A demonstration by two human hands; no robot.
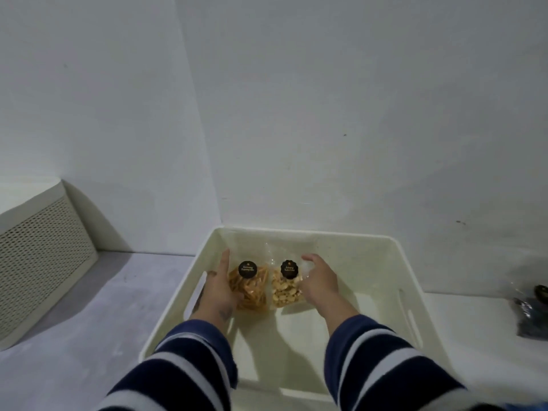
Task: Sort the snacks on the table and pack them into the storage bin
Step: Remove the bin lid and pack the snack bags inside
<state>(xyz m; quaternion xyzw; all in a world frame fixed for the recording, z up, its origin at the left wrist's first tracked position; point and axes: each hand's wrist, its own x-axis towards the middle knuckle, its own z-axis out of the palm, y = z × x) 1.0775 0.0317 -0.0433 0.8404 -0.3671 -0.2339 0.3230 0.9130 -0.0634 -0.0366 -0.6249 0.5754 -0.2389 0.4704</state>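
White walls back the pale table (89, 321), where the left hand (218, 292) lies flat against the bag of orange sticks (252, 287) and the right hand (321, 284) cups loosely beside the bag of pale nuts (286, 290), seemingly squaring them together inside the cream storage bin (296, 231); next, probably, fetching the dark packet (530, 315).

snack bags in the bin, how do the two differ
The stick bag holds thin orange-brown sticks; the nut bag holds pale rounded pieces. The stick bag lies against the left hand, the nut bag beside the right hand. Both are clear, with round black labels, in the bin.
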